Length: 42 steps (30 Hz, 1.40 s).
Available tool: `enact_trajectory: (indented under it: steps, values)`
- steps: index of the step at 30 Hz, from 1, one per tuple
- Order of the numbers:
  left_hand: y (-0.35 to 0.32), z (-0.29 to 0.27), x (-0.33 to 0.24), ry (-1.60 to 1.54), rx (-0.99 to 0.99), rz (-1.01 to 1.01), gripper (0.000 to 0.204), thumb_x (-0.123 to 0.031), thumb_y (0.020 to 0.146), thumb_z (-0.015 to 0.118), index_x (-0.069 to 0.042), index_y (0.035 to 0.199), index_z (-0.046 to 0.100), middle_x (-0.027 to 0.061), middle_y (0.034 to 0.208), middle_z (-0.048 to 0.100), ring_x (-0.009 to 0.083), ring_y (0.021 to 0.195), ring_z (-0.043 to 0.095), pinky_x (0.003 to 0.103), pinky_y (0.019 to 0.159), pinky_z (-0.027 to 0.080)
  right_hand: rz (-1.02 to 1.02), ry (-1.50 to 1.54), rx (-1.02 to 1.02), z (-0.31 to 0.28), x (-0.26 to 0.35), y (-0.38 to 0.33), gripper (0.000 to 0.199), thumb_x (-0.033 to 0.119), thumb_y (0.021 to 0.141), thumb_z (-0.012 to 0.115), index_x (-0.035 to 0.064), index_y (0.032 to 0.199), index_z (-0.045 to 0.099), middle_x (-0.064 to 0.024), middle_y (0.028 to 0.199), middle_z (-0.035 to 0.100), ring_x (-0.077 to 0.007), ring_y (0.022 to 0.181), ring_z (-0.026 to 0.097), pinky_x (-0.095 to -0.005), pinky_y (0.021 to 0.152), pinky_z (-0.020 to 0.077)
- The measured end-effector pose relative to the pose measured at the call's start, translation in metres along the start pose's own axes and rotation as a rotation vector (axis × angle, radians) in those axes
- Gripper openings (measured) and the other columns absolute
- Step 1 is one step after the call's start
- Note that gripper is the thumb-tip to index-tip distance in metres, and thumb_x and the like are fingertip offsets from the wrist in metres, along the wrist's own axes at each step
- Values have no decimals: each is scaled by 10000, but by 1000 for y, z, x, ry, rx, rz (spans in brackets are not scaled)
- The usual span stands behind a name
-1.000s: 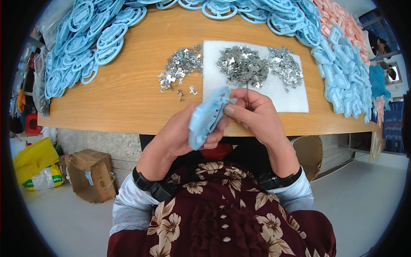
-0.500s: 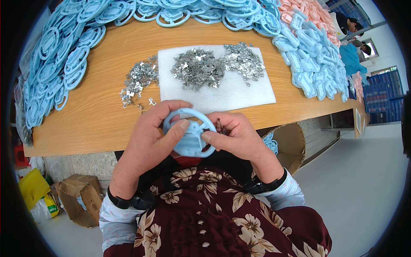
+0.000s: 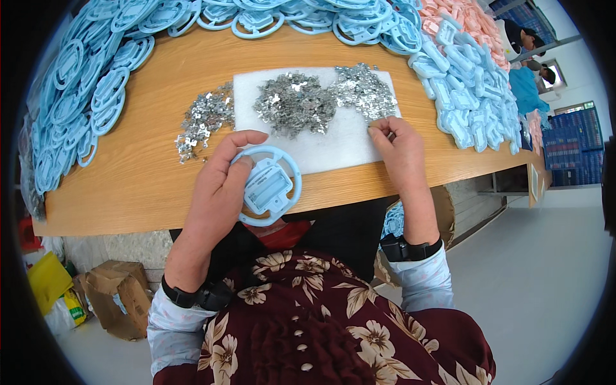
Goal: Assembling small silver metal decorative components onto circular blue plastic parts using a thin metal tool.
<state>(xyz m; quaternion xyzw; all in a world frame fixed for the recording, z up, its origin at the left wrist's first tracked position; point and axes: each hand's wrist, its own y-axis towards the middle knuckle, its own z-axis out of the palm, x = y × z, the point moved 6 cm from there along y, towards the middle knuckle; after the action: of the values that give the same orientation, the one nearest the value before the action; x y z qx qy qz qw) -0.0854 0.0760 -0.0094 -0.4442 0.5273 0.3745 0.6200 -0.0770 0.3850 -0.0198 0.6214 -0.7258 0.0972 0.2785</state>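
My left hand [image 3: 215,192] grips the left rim of a light blue plastic toy steering wheel [image 3: 268,187], thumb on top. The wheel is tilted at the table's front edge, and a rectangular recess shows in its hub. My right hand [image 3: 403,151] is over the right part of a white foam sheet [image 3: 340,151]. Its thumb and fingertips are pinched together beside a heap of small silvery metal clips [image 3: 366,90]; whatever they may hold is too small to make out. A darker clip heap [image 3: 295,102] lies mid-sheet, and loose clips [image 3: 205,122] lie left of it.
Blue steering wheels [image 3: 70,109] are piled along the left and far sides of the wooden table [image 3: 147,192]. Blue plastic parts [image 3: 462,96] and pink ones [image 3: 449,38] are heaped at right. A cardboard box [image 3: 115,295] stands on the floor at left. Other people are at upper right.
My right hand has left the steering wheel and moved up and right to the clips on the foam sheet. My left hand keeps the wheel, which has shifted slightly left and turned.
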Motion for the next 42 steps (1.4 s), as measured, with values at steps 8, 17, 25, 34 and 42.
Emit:
enact_trajectory:
  steps: [8, 17, 25, 34, 42]
  values:
    - [4, 7, 7, -96, 82, -93, 200, -164, 1059, 493, -60, 1135, 646, -17, 965, 649, 37, 849, 592, 214, 757, 495, 44, -54, -32, -6, 5, -2, 219, 219, 957, 620, 5, 968, 662, -225, 942, 662, -414, 879, 632, -458, 776, 485]
    - [3, 39, 6, -96, 339, -169, 322, -331, 1075, 492, -59, 1096, 664, -15, 913, 648, 28, 786, 572, 211, 697, 485, -409, 209, 67, -9, 121, -33, 126, 43, 826, 729, 24, 932, 663, -130, 863, 654, -328, 763, 647, -386, 669, 522]
    - [8, 27, 7, 17, 279, 79, 254, -306, 1071, 519, -80, 1059, 635, -58, 771, 575, 14, 616, 545, 190, 417, 453, -531, 324, 155, -1, 148, -38, 134, 35, 810, 757, 37, 926, 690, -114, 865, 684, -302, 758, 671, -365, 655, 541]
    - [-4, 13, -31, 483, 85, 336, 215, -271, 1009, 617, -66, 1055, 662, 134, 809, 684, 255, 679, 664, 348, 640, 518, -65, 636, 418, 8, 136, -24, 167, 96, 870, 774, -14, 935, 666, -5, 748, 583, -74, 676, 510, -253, 609, 441]
    - [-10, 17, -37, 549, 114, 408, 181, -246, 997, 592, -81, 1040, 655, 148, 840, 693, 340, 758, 684, 424, 666, 533, -8, 679, 549, 9, 136, -27, 149, 125, 896, 751, 12, 901, 653, 75, 764, 526, -29, 711, 438, -215, 622, 384]
